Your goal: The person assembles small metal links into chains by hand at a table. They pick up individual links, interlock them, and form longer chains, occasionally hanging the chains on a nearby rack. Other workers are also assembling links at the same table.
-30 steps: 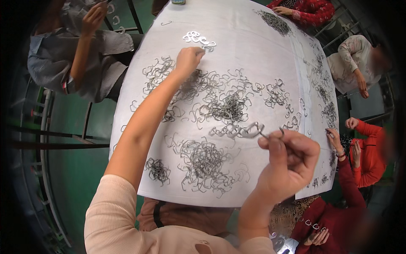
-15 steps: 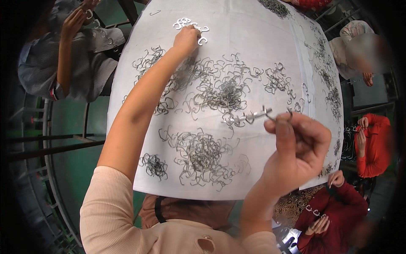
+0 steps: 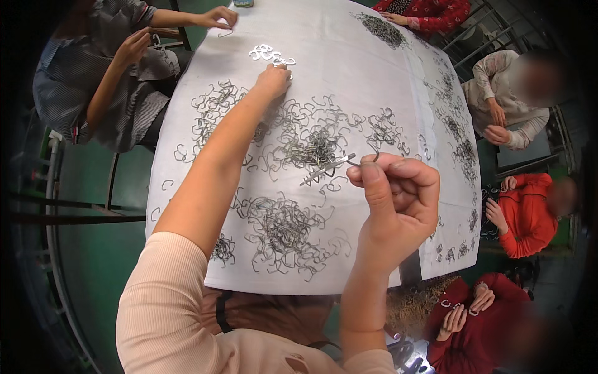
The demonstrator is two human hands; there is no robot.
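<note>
My left hand (image 3: pixel 274 82) reaches far over the table, fingers curled down at the near side of a small group of white C-shaped rings (image 3: pixel 262 52). A bit of one white ring shows at its fingertips; the fingers cover the rest. In the right foreground, my right hand (image 3: pixel 398 196) pinches a dark bent wire hook (image 3: pixel 375 153) between thumb and fingers. A thin silvery bar (image 3: pixel 330 166) with several small dark prongs slants left from this pinch, above the table. Below it lies a tangled pile of grey wire hooks (image 3: pixel 283 227).
More grey hooks (image 3: pixel 317 144) lie heaped mid-table on the white cloth (image 3: pixel 311 37). A dark heap (image 3: pixel 383 31) sits at the far edge. Co-workers sit at the left, far and right edges, several handling rings. A can (image 3: pixel 243 3) stands at the far left.
My view has shifted. My left hand has drawn slightly nearer from the white group onto a separate ring. My right hand, still holding the hook, sits further left. A co-worker's hand now reaches the far-left corner.
</note>
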